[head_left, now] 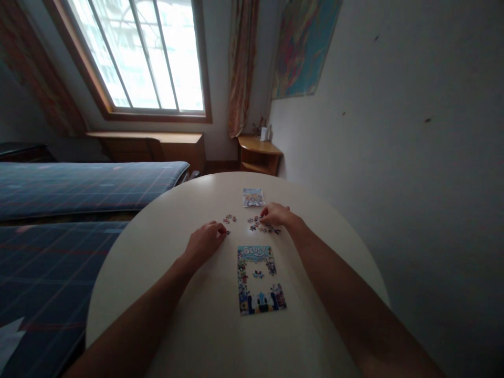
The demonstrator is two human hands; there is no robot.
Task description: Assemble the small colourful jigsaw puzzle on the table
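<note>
The window [146,58] glares white; everything else looks dim.

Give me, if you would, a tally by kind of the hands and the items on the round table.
Hands: 2 (left hand, right hand)
Partly built puzzle: 1
Picture card: 1
Total: 4, leaving out the loose puzzle pieces, which are too small and crowded to count.
</note>
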